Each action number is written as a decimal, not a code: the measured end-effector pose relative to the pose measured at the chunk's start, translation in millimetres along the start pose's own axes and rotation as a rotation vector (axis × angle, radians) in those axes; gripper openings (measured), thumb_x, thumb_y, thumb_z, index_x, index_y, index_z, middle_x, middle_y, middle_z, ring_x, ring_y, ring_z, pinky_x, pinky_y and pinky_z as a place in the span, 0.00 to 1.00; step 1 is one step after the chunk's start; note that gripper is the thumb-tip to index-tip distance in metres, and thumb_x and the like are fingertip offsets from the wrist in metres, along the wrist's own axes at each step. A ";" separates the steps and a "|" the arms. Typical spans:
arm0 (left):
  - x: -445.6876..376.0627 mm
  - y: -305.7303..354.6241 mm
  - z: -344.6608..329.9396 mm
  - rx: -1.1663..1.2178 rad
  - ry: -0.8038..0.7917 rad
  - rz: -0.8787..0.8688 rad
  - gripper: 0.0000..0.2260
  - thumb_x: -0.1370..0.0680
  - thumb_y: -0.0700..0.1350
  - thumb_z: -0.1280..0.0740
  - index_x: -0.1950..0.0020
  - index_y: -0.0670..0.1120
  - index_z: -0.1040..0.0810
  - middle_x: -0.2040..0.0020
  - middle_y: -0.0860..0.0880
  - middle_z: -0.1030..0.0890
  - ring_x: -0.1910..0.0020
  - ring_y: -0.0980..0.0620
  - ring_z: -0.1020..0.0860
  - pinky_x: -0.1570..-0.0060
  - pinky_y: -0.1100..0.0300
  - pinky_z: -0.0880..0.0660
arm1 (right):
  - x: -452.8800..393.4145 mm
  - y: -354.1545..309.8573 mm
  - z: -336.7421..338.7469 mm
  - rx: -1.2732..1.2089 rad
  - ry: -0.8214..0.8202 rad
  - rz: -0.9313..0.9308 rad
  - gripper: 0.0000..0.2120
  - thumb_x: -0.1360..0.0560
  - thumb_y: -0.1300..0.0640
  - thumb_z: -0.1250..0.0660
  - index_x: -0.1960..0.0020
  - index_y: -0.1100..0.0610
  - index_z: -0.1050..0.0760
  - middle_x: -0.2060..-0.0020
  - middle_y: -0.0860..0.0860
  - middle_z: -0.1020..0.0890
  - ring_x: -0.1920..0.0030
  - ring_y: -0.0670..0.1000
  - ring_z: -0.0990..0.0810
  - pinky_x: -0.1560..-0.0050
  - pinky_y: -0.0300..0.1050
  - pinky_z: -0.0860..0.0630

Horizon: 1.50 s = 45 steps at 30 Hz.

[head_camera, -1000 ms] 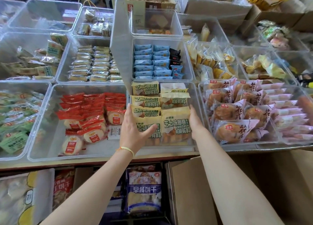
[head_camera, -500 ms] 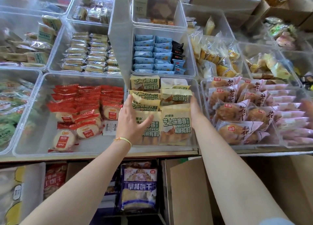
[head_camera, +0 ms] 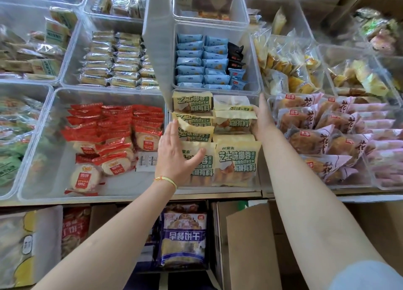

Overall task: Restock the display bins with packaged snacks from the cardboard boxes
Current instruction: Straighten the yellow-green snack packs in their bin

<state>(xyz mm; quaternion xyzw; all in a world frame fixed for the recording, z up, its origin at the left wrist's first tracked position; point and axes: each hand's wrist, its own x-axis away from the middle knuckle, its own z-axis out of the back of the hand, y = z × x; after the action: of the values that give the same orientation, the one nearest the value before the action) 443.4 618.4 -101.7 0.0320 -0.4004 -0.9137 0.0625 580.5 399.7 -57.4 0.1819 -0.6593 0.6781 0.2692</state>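
**Both hands advanced up the cream-pack bin; rear rows next for squaring**

Since the earlier view both hands have travelled away from the body, up the narrow clear bin of cream-and-green packs. Left hand now lies flat on the left column, fingers extended and together, thumb spread across the front pack; it presses and grips nothing. Right hand is edge-on between the right column and the bin's right wall, fingers straight, tips reaching toward the second row from the back. Whether it pinches a pack cannot be told; it appears to push only.

Packs stand in two columns, leaning in overlapping rows from front to back, so the stack's long axis runs straight away from the person. Untidy rows, one with a curled top edge, lie beyond the left fingertips and beside the right ones. Judgement: the right hand is nearer the rear rows and better placed to draw them square; the left steadies the front. Cardboard boxes sit below the shelf, untouched.
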 end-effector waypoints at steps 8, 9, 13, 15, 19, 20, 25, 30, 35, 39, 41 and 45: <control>0.1 -0.7 0.1 -0.002 -0.007 0.001 0.47 0.29 0.71 0.42 0.19 0.47 0.55 0.19 0.46 0.48 0.21 0.51 0.50 0.23 0.46 0.49 | -25.4 -5.7 11.9 0.144 -0.087 -0.077 0.53 0.42 0.17 0.38 0.26 0.47 0.33 0.33 0.56 0.23 0.34 0.58 0.23 0.28 0.64 0.35; 0.0 -1.0 0.1 -0.001 -0.004 0.000 0.47 0.28 0.71 0.42 0.19 0.47 0.56 0.19 0.46 0.48 0.21 0.51 0.50 0.23 0.46 0.49 | -35.1 -3.4 15.7 0.173 -0.126 -0.068 0.50 0.40 0.19 0.39 0.27 0.46 0.32 0.34 0.56 0.21 0.34 0.58 0.23 0.28 0.63 0.35; -0.3 -2.7 -0.3 0.020 0.010 -0.006 0.47 0.28 0.70 0.41 0.19 0.48 0.58 0.19 0.47 0.52 0.21 0.53 0.53 0.22 0.47 0.49 | -0.8 -34.4 3.3 0.495 -0.105 -0.074 0.46 0.31 0.20 0.48 0.22 0.47 0.38 0.26 0.54 0.30 0.26 0.57 0.33 0.25 0.58 0.42; -0.5 -3.1 0.0 0.029 0.011 -0.009 0.47 0.27 0.70 0.41 0.19 0.48 0.58 0.19 0.47 0.52 0.21 0.53 0.53 0.22 0.47 0.49 | 11.6 -55.7 -7.0 0.684 0.051 0.101 0.37 0.21 0.30 0.50 0.23 0.54 0.35 0.27 0.55 0.31 0.27 0.56 0.33 0.30 0.51 0.37; -0.4 -2.5 1.1 0.022 -0.002 -0.011 0.47 0.27 0.70 0.42 0.19 0.48 0.58 0.19 0.48 0.51 0.21 0.53 0.52 0.23 0.47 0.48 | 31.4 -77.4 -49.3 0.889 -0.110 0.395 0.21 0.20 0.52 0.35 0.29 0.53 0.27 0.34 0.49 0.24 0.33 0.50 0.27 0.37 0.45 0.31; -0.4 -2.5 1.6 0.020 -0.006 -0.008 0.47 0.27 0.70 0.42 0.19 0.48 0.58 0.19 0.48 0.51 0.21 0.53 0.52 0.23 0.47 0.48 | 30.0 -75.2 -61.2 0.987 -0.158 0.415 0.22 0.22 0.54 0.34 0.28 0.50 0.28 0.32 0.48 0.25 0.32 0.50 0.28 0.35 0.46 0.31; -0.8 -2.7 1.2 0.021 -0.011 0.002 0.46 0.27 0.70 0.42 0.19 0.48 0.58 0.19 0.48 0.50 0.21 0.53 0.52 0.23 0.47 0.48 | 6.0 -56.7 -108.6 1.227 -0.035 0.515 0.12 0.19 0.56 0.37 0.38 0.53 0.20 0.38 0.53 0.21 0.37 0.56 0.23 0.42 0.48 0.27; -0.7 -4.0 0.6 0.032 -0.007 -0.011 0.45 0.26 0.68 0.39 0.19 0.48 0.59 0.19 0.48 0.50 0.21 0.53 0.51 0.23 0.47 0.48 | -13.1 -49.8 -121.1 1.241 0.156 0.511 0.11 0.18 0.57 0.39 0.45 0.55 0.19 0.45 0.54 0.19 0.46 0.56 0.21 0.55 0.44 0.31; -1.1 -1.3 3.7 0.082 0.005 -0.011 0.46 0.26 0.66 0.38 0.19 0.47 0.59 0.19 0.47 0.49 0.21 0.52 0.49 0.23 0.46 0.46 | 20.1 -57.1 -104.0 1.186 0.217 0.826 0.07 0.21 0.55 0.33 0.47 0.58 0.26 0.52 0.50 0.26 0.55 0.52 0.27 0.59 0.46 0.32; 0.1 1.5 3.9 0.092 -0.011 0.003 0.46 0.25 0.67 0.39 0.20 0.47 0.61 0.19 0.47 0.51 0.21 0.52 0.51 0.23 0.46 0.49 | 53.2 -51.3 -92.5 1.264 -0.227 0.738 0.11 0.27 0.45 0.28 0.55 0.53 0.20 0.59 0.46 0.20 0.58 0.48 0.23 0.57 0.43 0.26; -0.5 1.8 3.2 0.084 -0.011 0.006 0.46 0.26 0.68 0.41 0.20 0.47 0.61 0.19 0.47 0.50 0.21 0.52 0.51 0.23 0.47 0.49 | 51.2 -39.0 -96.0 1.489 -0.306 0.738 0.09 0.25 0.49 0.29 0.50 0.53 0.18 0.54 0.48 0.18 0.52 0.51 0.22 0.52 0.46 0.24; 0.0 1.4 2.2 0.081 -0.014 0.018 0.46 0.25 0.66 0.38 0.20 0.46 0.59 0.19 0.46 0.49 0.21 0.51 0.51 0.23 0.47 0.50 | 36.6 -31.8 -106.5 1.493 -0.168 0.673 0.11 0.20 0.59 0.39 0.47 0.55 0.18 0.47 0.52 0.17 0.46 0.56 0.20 0.47 0.49 0.23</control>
<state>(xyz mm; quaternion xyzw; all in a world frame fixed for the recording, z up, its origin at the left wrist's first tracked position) 443.3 619.0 -99.2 0.0247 -0.4377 -0.8963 0.0667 582.4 509.5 -16.9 0.1558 -0.0719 0.9666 -0.1903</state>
